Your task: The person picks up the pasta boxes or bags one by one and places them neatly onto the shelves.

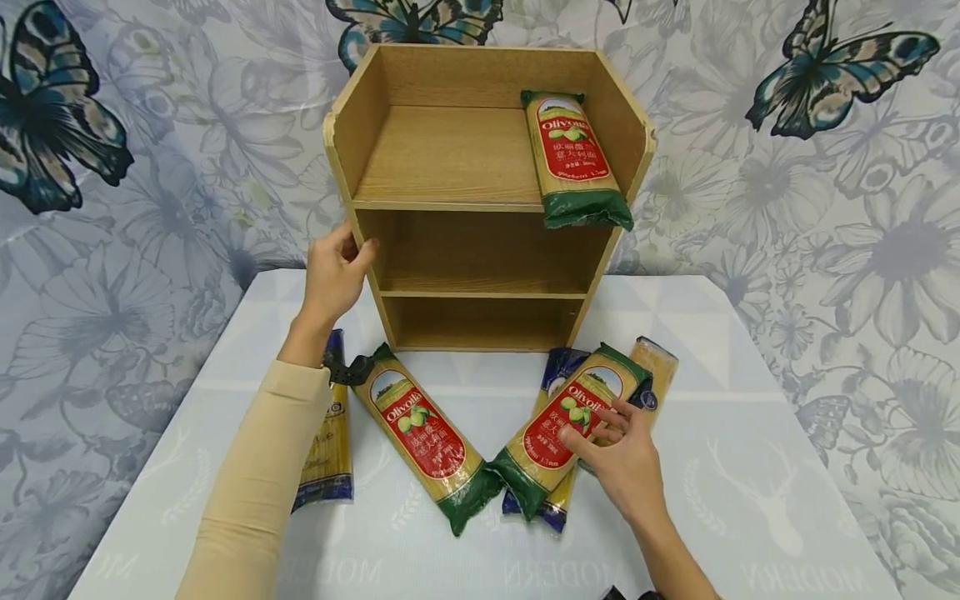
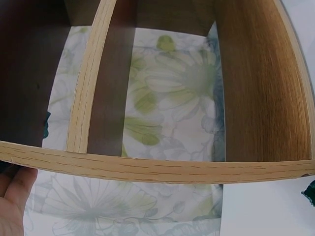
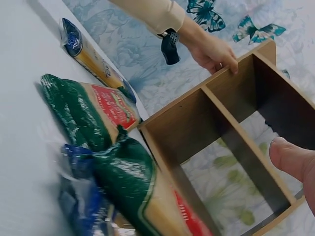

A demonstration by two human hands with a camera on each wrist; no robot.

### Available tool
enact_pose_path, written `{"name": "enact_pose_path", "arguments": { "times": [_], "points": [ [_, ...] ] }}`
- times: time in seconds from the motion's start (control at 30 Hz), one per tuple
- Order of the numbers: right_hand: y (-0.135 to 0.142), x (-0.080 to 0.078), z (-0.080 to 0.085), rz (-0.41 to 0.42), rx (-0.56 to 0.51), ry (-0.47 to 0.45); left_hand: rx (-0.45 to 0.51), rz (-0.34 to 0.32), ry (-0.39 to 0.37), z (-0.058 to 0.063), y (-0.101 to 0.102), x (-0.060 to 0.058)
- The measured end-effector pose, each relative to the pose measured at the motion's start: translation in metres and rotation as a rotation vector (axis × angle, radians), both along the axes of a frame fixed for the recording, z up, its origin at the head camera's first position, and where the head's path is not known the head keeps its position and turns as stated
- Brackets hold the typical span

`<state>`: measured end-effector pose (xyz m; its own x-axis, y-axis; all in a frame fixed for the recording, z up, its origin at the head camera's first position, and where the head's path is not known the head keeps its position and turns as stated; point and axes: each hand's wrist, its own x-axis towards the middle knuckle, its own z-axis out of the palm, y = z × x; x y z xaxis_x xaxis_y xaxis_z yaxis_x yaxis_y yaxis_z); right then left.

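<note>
your left hand [image 1: 333, 271] grips the left side panel of the three-tier wooden shelf [image 1: 442, 158], with the thumb at the front edge and the other fingers curled to the outside. this shelf stands at the far middle of the white table [image 1: 420, 567], before the butterfly-patterned wall covering [image 1: 885, 250]. around your left wrist there is a black strap [image 1: 347, 369].

your right hand [image 1: 626, 454] is half open, the fingers a little bent and the thumb apart from them. it is over the right green-ended spaghetti packet [image 1: 547, 437] and does not grasp it; whether the fingertips touch the wrapper, you cannot tell. this packet lies at the right on the table, across a blue-ended packet [image 1: 558, 500], and one more packet [image 1: 654, 365] shows at its far right side.

the left green-ended spaghetti packet [image 1: 423, 433] lies slanted near the middle, and its near end meets the near end of the right one. more to the left, the left blue-ended packet [image 1: 327, 446] is partly hidden by your left forearm. on the top tier, at the right, the upper spaghetti packet [image 1: 577, 162] rests with its near end over the front edge.
</note>
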<state>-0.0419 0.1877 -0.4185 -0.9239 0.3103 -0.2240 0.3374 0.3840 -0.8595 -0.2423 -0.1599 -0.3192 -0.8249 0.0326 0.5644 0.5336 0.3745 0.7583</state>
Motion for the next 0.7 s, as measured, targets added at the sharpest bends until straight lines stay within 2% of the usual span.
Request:
{"name": "enact_pose_path", "arguments": {
  "times": [0.2,0.33,0.53,0.7],
  "points": [
    [-0.004,0.008,-0.014,-0.007,-0.034,-0.032,0.001,-0.005,0.010,0.000,0.000,-0.001],
    [-0.008,0.011,-0.021,-0.012,-0.096,-0.047,0.008,-0.009,0.018,-0.002,0.000,-0.003],
    [-0.011,0.013,-0.022,-0.025,-0.162,-0.076,0.023,-0.019,0.008,-0.004,-0.001,-0.004],
    [-0.011,0.013,-0.019,-0.016,-0.138,-0.091,0.023,-0.004,-0.002,-0.002,0.000,-0.002]
  ]
}}
